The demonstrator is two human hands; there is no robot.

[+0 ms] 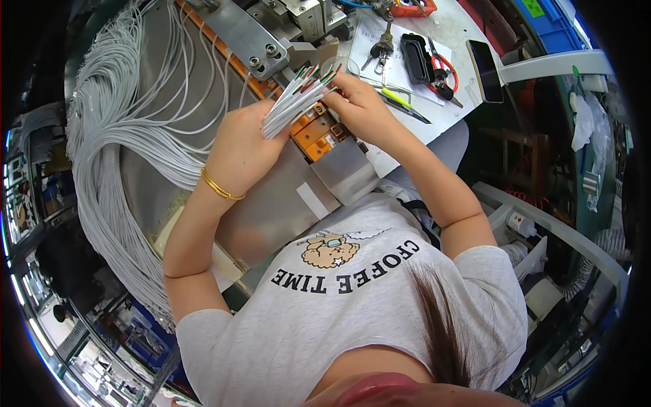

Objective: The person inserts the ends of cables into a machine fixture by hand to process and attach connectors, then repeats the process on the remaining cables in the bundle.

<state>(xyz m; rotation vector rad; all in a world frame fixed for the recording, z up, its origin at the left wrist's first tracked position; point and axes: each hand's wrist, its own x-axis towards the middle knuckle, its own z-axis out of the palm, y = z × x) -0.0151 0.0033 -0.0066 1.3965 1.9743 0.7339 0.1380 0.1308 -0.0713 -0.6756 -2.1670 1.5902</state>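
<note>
My left hand point(245, 144) is closed round a bundle of white cables point(288, 112). The cable ends fan out toward the upper right and show short red, green and white inner wires. At those ends, my right hand point(361, 108) has its thumb and fingers pinched together on a few of the coloured wires. Just below the bundle sits an orange metal fixture point(313, 133) on the machine, partly covered by the cables and my hands. From my left hand the cables run back left into a large hanging mass of white cables point(112, 129).
A grey metal machine plate point(271, 210) lies under my forearms, with a bolted metal block point(254, 47) beyond. On the white table at right are keys point(382, 49), a black case point(416, 57), red-handled pliers point(444, 73), a yellow-green pen point(396, 97) and a phone point(484, 70).
</note>
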